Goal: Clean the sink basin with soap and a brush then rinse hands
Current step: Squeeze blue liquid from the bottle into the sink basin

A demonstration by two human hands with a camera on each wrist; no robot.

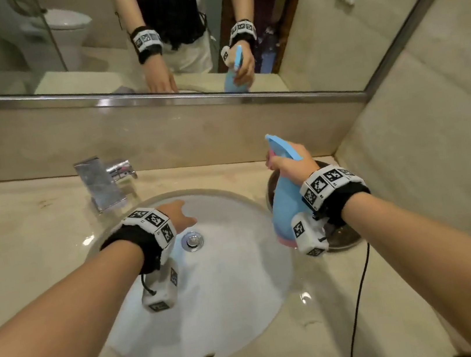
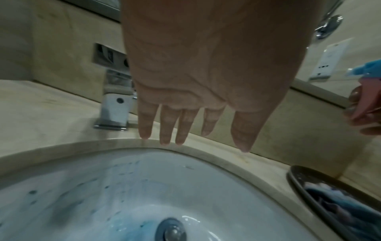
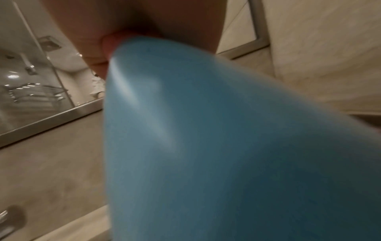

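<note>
We count two hands: one left hand with fingers spread straight above the bowl, and one right hand wrapped round a bottle. We see one blue spray bottle, one white sink basin with one metal drain plug and one small overflow hole. There is one chrome tap, one dark round dish beside the basin, and one black cable on the one counter. We find one mirror, showing one toilet, and two wristbands with printed square markers, one on each arm.
</note>
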